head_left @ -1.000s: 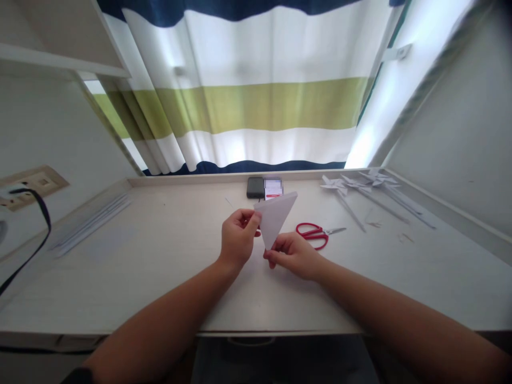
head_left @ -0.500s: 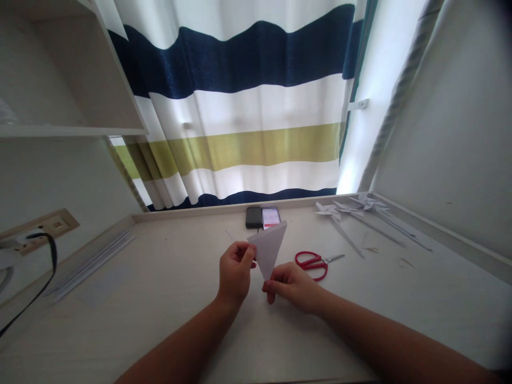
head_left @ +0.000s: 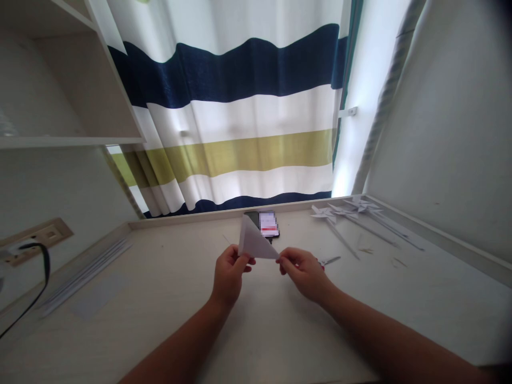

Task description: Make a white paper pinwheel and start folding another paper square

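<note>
A folded white paper triangle point(head_left: 254, 242) is held up above the desk between both hands. My left hand point(head_left: 230, 272) pinches its lower left part, thumb in front. At the pointed right corner, the fingertips of my right hand point(head_left: 302, 271) are closed on the paper. Behind my right hand lie the scissors point(head_left: 330, 261); their blades show, while the red handles are mostly hidden. A phone point(head_left: 269, 224) with a lit screen lies beyond the paper, beside a dark object point(head_left: 253, 217) that the paper partly covers.
Several paper pinwheels point(head_left: 326, 214) on sticks lie at the back right, with small scraps point(head_left: 399, 262) near them. Rolled paper sticks point(head_left: 86, 274) and a flat paper sheet point(head_left: 100, 296) are on the left. A cable point(head_left: 46, 266) hangs from the wall socket point(head_left: 50, 234).
The paper triangle has turned so that its point, formerly downward, now faces right. My right hand has moved up and right with that corner, now covering most of the scissors' handles.
</note>
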